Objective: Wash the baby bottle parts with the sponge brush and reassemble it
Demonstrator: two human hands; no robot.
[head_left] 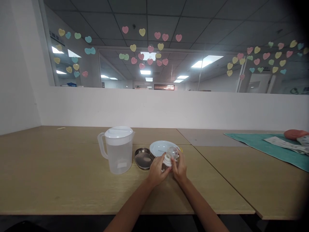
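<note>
Both hands are together over the table, in front of a white plate. My left hand [156, 170] is wrapped round what looks like a baby bottle, with its white collar [167, 161] showing above the fingers. At the bottle's top is a clear domed cap [172, 151]; my right hand [180, 167] has its fingers closed on it. Whether the cap is seated on the collar or apart from it I cannot tell. The bottle's lower body is mostly hidden by the hands. Just behind them, the white plate [156, 147] bears something thin and pale.
A lidded clear pitcher [119, 154] stands to the left. Between it and my hands lies a shallow metal tin [144, 159]. A teal cloth [256, 141] with a reddish item [294, 134] lies at the far right. Table seams run right of my hands; a white wall stands behind.
</note>
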